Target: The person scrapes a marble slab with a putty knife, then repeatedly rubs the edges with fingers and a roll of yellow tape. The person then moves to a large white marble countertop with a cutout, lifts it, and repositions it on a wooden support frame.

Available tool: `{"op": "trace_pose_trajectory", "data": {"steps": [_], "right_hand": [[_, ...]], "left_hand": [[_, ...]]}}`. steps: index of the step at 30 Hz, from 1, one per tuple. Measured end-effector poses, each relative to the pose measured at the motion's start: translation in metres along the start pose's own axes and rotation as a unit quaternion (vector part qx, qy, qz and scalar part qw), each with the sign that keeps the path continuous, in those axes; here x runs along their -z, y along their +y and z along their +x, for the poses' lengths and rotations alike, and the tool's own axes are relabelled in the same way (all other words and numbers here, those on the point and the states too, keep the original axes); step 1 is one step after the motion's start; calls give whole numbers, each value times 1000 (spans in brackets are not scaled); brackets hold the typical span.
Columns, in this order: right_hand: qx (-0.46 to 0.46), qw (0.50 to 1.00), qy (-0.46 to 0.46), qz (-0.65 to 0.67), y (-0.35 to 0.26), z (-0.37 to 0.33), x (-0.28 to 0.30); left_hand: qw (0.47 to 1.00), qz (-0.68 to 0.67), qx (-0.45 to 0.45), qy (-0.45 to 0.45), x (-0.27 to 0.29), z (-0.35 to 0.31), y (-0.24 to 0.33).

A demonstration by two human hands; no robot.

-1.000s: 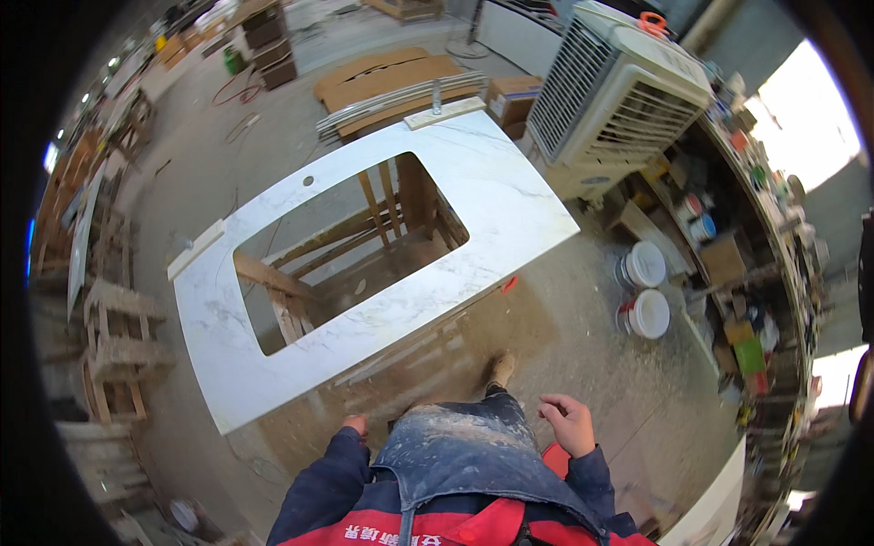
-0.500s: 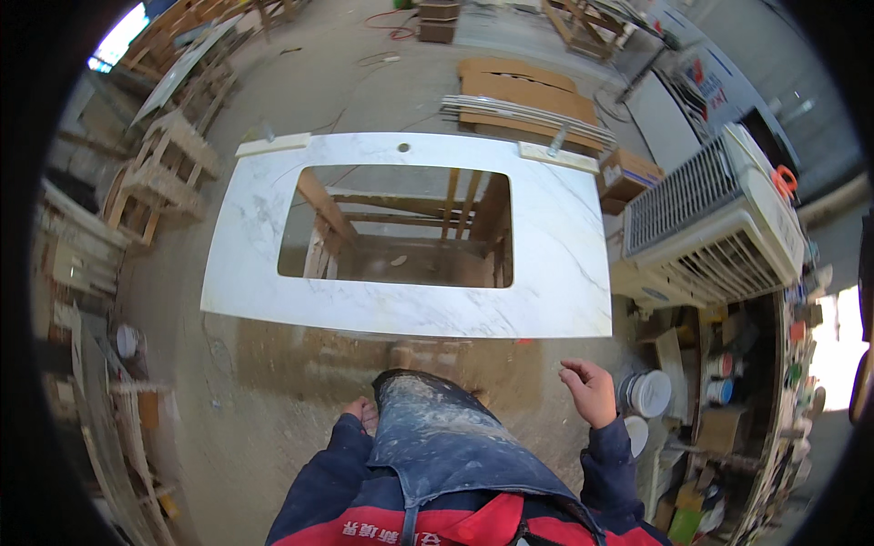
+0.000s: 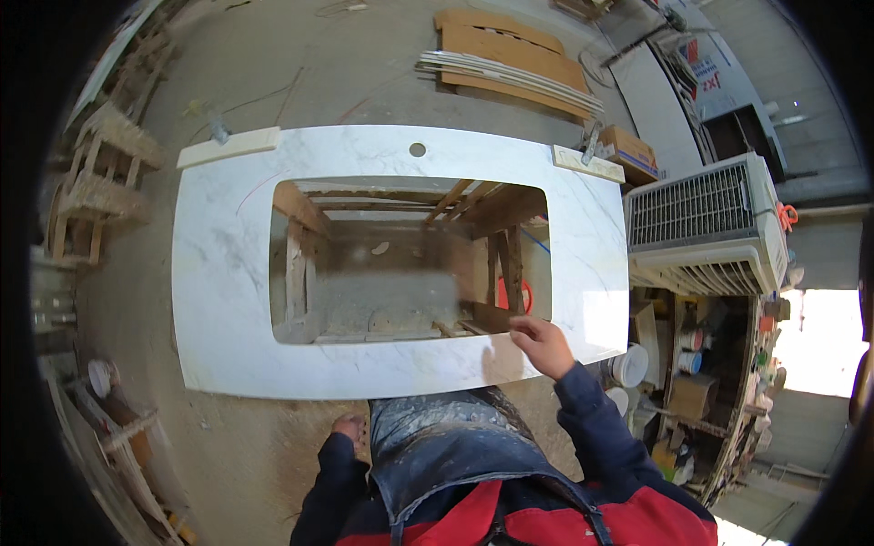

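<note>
In front of me lies a white marble-patterned countertop slab [image 3: 228, 300] with a large round-cornered rectangular cutout and a small round hole near its far edge. My right hand [image 3: 544, 348] hovers over the strip between the cutout and the near edge, its shadow on the white surface beside it. Its fingers point left, loosely bent, with nothing visible in them. Whether a fingertip touches the slab is unclear. Just short of the near edge, my left hand [image 3: 349, 428] hangs beside my stained apron [image 3: 437, 437]; its fingers are small and blurred.
Pale strips [image 3: 230, 147] with clamps sit on both far corners of the slab. Wooden framing [image 3: 305, 273] and a red round object [image 3: 525, 296] show through the cutout. An air cooler [image 3: 701, 227] stands at right, near a white bucket [image 3: 630, 364]. Cardboard [image 3: 510, 55] lies beyond.
I have come closer to the slab, which now fills more of the view. My right hand has moved from beyond its near right corner to above its near strip.
</note>
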State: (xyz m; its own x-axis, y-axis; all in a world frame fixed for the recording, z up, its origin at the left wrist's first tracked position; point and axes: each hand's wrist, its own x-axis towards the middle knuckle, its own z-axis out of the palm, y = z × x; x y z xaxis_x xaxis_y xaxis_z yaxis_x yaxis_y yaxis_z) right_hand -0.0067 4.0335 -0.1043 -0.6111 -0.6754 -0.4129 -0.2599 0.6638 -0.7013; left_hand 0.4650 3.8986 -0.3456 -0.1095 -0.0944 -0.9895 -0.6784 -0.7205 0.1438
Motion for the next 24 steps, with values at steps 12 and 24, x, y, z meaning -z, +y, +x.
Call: {"op": "trace_pose_trajectory", "data": {"steps": [12,24], "right_hand": [[-222,944,186,-160,194,242,-85],[-491,789,330,-166,253,297,-83]], "left_hand": [[836,227,-498,30,26,-144,344],[934,156,-129,293,123,189,372]]}}
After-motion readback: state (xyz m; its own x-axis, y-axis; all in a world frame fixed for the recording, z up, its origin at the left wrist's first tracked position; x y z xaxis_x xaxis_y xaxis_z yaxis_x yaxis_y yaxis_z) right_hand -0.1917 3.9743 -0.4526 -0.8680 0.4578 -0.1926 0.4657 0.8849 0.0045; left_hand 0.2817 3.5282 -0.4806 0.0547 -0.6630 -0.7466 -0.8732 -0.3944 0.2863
